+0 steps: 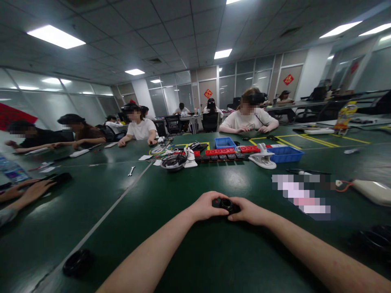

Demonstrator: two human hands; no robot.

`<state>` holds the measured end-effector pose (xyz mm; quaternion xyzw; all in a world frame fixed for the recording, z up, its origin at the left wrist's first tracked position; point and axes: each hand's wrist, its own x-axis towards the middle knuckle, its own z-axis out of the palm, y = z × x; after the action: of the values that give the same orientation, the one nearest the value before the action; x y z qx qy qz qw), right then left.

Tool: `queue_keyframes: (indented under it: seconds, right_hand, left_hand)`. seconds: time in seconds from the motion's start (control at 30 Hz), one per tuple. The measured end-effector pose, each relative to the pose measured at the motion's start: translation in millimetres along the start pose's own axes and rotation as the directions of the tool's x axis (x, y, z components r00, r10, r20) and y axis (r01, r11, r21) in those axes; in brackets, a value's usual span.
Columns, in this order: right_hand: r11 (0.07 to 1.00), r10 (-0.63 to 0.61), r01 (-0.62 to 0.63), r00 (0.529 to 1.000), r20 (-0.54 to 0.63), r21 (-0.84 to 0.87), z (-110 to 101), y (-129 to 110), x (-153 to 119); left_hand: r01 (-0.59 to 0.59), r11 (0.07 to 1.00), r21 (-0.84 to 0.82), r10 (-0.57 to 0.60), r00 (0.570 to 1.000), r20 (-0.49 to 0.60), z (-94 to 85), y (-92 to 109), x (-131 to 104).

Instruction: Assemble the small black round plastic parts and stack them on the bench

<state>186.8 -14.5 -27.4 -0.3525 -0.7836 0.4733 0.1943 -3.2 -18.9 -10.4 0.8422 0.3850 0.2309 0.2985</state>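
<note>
A small black ring-shaped part (226,204) is held between both hands above the green table (189,244). My left hand (209,206) grips its left side, thumb in front and fingers curled behind. On its right side, the thumb and fingers of my right hand (244,211) are closed round it. A bit of red shows at the part's left edge. Another black ring-shaped object (77,262) lies at the lower left, and several black rings (374,242) lie at the right edge.
Across the table's middle stand red sockets (219,151), a blue bin (285,154), a white clamp (262,156) and coiled cables (174,161). A wrench (131,171) lies left. At the far left are another person's hands (33,191). A white power bank (372,191) lies right.
</note>
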Motion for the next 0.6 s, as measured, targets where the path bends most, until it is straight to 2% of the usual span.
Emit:
queue_keyframes:
  seconds: [0.13,0.43,0.6]
  right_hand:
    - [0.999,0.007,-0.008,0.999,-0.033,-0.042,2.0,4.9,2.3]
    - [1.000,0.006,-0.006,0.999,-0.032,-0.008,2.2,6.9,3.3]
    - [1.000,-0.017,0.017,0.999,-0.035,0.005,3.0,6.2,3.6]
  left_hand:
    - [-0.043,0.999,0.028,0.043,0.999,-0.006,-1.6,1.6,0.0]
    - [0.021,1.000,0.020,-0.022,1.000,0.010,-0.5,-1.9,1.2]
    - [-0.001,0.999,0.051,0.001,1.000,0.000,-0.6,1.0,0.1]
